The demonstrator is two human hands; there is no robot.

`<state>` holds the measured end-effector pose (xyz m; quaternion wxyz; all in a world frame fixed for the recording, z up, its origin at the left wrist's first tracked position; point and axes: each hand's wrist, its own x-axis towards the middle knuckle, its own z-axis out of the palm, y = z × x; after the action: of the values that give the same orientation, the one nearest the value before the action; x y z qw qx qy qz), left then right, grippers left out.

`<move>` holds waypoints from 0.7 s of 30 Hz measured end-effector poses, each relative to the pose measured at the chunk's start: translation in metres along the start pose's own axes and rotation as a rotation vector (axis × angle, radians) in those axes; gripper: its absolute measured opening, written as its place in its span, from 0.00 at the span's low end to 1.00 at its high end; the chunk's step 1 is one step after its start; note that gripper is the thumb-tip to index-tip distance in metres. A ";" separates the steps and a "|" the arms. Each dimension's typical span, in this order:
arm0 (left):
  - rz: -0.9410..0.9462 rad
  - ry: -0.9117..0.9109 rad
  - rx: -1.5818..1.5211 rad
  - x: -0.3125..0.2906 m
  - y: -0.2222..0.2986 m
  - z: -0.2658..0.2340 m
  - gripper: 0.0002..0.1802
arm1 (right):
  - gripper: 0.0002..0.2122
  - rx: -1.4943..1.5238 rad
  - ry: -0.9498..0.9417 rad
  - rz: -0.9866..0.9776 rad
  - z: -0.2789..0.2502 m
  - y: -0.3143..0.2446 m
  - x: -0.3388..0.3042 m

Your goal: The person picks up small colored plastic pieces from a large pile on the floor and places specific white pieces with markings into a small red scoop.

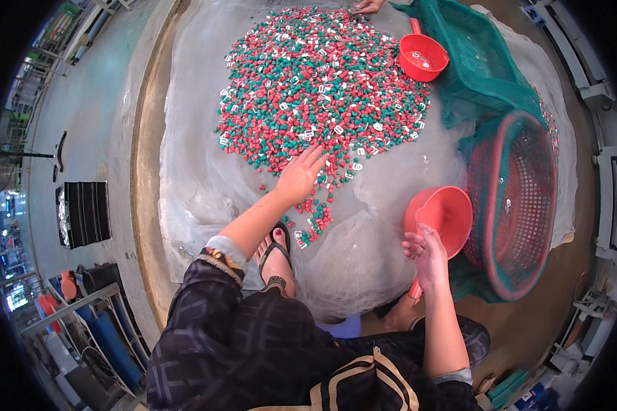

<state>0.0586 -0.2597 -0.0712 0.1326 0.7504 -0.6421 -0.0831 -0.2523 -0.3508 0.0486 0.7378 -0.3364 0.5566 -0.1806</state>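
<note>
A seated person's dark patterned clothing (206, 342) is filling the nearest area, and a foot in a dark sandal (276, 257) is resting at the near edge of a cloudy, translucent plastic sheet (195, 137). On the right side, the right hand (430, 257) is hovering over or resting at the handle (415, 288) of a round red scoop (454, 211); its fingers are curling loosely, and I cannot tell whether its grip is closing on the handle. The left hand (300, 177) is reaching forward with its grip spread and flat, holding nothing, its fingertips meeting the near edge of a broad pile of small red and green pieces mixed with white ones (315, 89). A narrow trail of the same pieces (315, 218) is lying between that hand and the foot. To the right, a red oval perforated basket (483, 198) is standing under green netting. Farther off, a second round red scoop (413, 68) is sitting beside the pile, holding a few white pieces, near a rectangular green crate (469, 44). Farthest away, another person's hand (369, 6) is touching the pile's far edge.
</note>
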 end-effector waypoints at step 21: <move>-0.066 -0.068 -0.122 0.070 0.046 0.064 0.07 | 0.16 -0.095 -0.096 0.079 0.002 0.016 0.008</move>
<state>0.0079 -0.3412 -0.1145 0.1532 0.7585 -0.6150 -0.1518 -0.2491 -0.3440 0.0319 0.7535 -0.3571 0.5413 -0.1083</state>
